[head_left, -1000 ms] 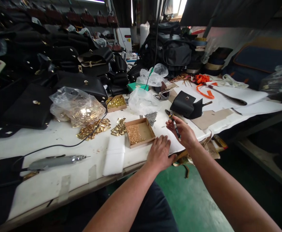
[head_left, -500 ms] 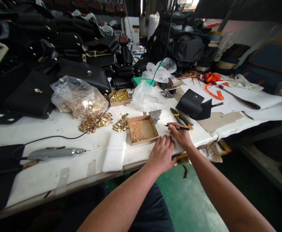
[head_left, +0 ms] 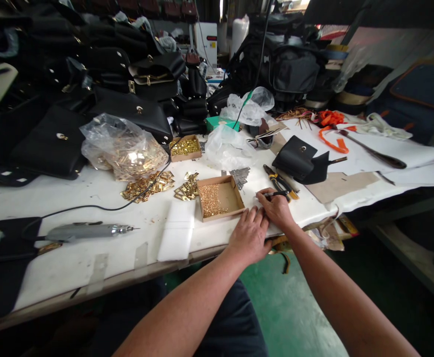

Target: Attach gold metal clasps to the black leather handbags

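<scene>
My right hand (head_left: 277, 212) is closed around a dark pen (head_left: 278, 193), whose tip points left toward the white tabletop. Flat at the table's front edge lies my left hand (head_left: 249, 237), fingers stretched forward and holding nothing visible. Just beyond its fingertips stands a shallow cardboard box (head_left: 235, 197) with small copper-coloured metal pieces (head_left: 210, 199) heaped on its left side. Pliers with black and yellow handles (head_left: 278, 181) rest behind my right hand. A small black leather piece with a clasp (head_left: 295, 157) sits farther back.
Left of the box are a white foam pad (head_left: 177, 230), loose gold metal plates (head_left: 148, 187) and a clear plastic bag of metal parts (head_left: 128, 151). A grey corded power screwdriver (head_left: 86, 231) lies far left. Black bags (head_left: 46, 141) pile up behind. Orange ribbon (head_left: 334, 136) lies back right.
The pen has shifted in my right hand: it stands out less to the left and slants more. My left hand stays in place. The whole view has moved slightly.
</scene>
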Motion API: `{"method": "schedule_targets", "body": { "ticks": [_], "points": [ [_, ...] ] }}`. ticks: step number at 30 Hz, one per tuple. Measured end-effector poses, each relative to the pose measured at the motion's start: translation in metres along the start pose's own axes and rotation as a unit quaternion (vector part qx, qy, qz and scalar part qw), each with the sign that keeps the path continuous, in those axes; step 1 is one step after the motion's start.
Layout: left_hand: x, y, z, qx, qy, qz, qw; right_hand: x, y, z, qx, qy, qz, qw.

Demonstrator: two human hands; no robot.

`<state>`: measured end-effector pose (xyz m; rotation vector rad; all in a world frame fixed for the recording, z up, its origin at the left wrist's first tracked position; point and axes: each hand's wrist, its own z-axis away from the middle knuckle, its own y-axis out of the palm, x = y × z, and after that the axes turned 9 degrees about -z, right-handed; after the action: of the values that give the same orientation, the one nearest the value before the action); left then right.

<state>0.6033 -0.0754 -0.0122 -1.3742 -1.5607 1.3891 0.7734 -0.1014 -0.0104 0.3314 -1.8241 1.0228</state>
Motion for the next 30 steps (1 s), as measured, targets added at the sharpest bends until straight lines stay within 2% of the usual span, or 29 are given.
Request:
{"method": "schedule_targets", "body": {
  "ticks": [13, 20, 30],
  "points": [
    [0.001, 0.001, 0.000, -0.005, 0.009, -0.009, 1.000, -0.005, 0.001, 0.000, -0.012, -0.003, 0.003, 1.000],
    [0.001, 0.001, 0.000, -0.012, 0.009, -0.005, 1.000, -0.009, 0.002, 0.000, -0.043, -0.012, 0.010, 0.999],
    [0.002, 0.006, 0.001, -0.014, 0.013, -0.006, 1.000, -0.014, 0.003, -0.002, -0.043, -0.031, 0.035, 0.998]
  ]
}}
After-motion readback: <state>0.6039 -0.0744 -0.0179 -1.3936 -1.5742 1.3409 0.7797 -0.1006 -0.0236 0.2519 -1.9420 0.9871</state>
